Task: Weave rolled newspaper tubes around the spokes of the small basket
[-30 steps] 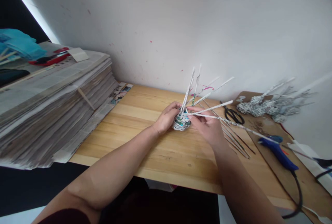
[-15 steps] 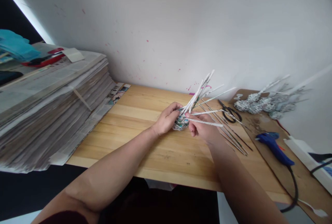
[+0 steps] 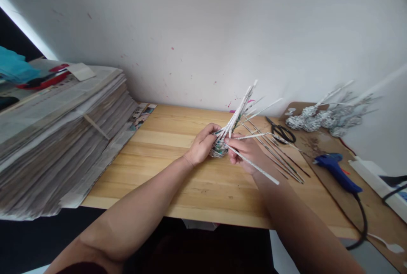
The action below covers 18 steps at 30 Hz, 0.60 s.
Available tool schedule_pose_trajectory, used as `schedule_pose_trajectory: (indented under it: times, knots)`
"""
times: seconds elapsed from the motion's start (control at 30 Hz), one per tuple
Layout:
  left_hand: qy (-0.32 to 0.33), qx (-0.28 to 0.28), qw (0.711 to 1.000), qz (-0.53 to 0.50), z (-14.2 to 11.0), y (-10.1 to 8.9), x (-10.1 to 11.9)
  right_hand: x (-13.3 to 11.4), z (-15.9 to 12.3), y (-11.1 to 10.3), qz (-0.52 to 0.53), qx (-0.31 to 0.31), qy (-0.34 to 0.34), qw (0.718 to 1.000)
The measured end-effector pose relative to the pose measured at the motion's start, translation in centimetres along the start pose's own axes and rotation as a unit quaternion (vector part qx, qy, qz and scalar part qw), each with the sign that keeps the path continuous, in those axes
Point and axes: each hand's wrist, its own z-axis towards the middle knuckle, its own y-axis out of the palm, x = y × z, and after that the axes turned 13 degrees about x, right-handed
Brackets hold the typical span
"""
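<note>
A small woven paper piece (image 3: 218,148), rounded like a little basket, is held between my hands just above the wooden table. Rolled paper strips (image 3: 238,113) fan out from its top, mostly up and to the right. My left hand (image 3: 203,142) grips its left side, thumb on the near face. At the right side my right hand (image 3: 243,150) is closed, thumb and fingers pinching a paper strip at the weave. One loose strip (image 3: 257,168) slants down across the right hand and wrist. Fingertips behind the weave are hidden.
Several loose paper sticks (image 3: 286,166) lie right of my hands, with black scissors (image 3: 281,132) beyond. A blue glue gun (image 3: 340,174) and white power strip (image 3: 375,187) are at the right. Finished woven pieces (image 3: 321,119) lie behind. A newspaper stack (image 3: 63,138) stands left.
The strip over my right hand has swung from nearly level to slanting downward right. My right hand has shifted slightly left, and the camera view has turned a little.
</note>
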Motion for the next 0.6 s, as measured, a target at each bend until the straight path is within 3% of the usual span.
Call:
schedule_pose_trajectory:
  times: [0.23,0.43,0.6]
  knots:
    - [-0.006,-0.01,1.0,-0.013,0.1,0.2,-0.4,-0.6,-0.6,0.6,0.048,0.025,0.004,0.999]
    - [-0.019,-0.025,0.999,-0.023,0.1,0.0,-0.5,-1.1,-0.9,0.6,0.028,0.026,0.05,0.998]
    - [-0.009,-0.031,0.999,-0.04,0.1,0.0,-0.7,-1.1,-0.7,0.3,0.041,0.009,0.045,0.998]
